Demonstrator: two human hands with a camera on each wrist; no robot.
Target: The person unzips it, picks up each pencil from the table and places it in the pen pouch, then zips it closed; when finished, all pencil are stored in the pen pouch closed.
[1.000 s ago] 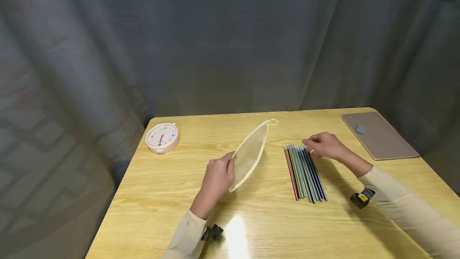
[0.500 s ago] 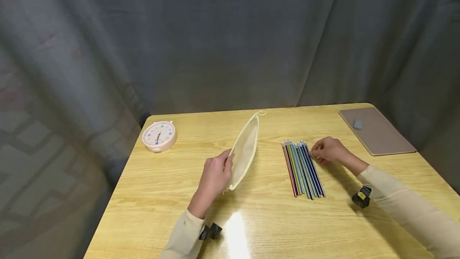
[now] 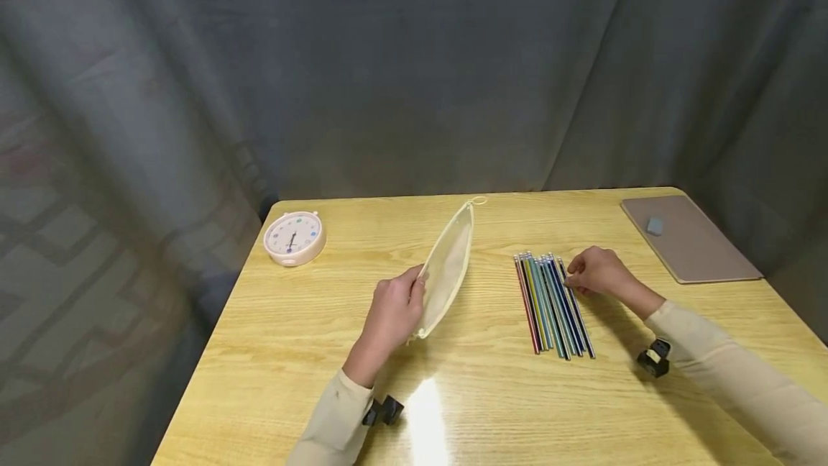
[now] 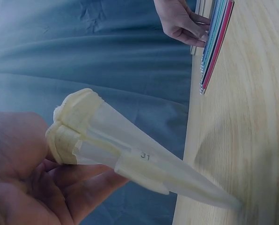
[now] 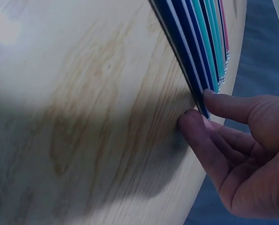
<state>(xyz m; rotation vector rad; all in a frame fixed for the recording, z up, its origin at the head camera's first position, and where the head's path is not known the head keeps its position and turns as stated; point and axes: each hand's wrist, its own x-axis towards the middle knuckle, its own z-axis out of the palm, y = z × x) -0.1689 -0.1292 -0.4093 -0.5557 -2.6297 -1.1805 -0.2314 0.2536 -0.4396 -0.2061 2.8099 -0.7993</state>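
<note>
My left hand grips a pale yellow pouch by its near side, over the middle of the table. The pouch's mouth gapes, and a thin loop hangs off its far end. In the left wrist view the pouch's folded side shows a printed 31. Right of it, pencils in red, yellow, teal and dark blue lie side by side, their white-tipped ends away from me. My right hand pinches the far end of the rightmost dark pencil between thumb and forefinger; a narrow gap separates that pencil from the row.
A round pink clock lies at the table's back left. At the back right, a brownish-pink flat folder or mat carries a small blue-grey block. Grey curtains hang behind the wooden table.
My right hand has come down from above the pencils' far ends to the row's right side, and now pinches the outermost pencil, slightly parted from the rest. The pouch has shifted a little left.
</note>
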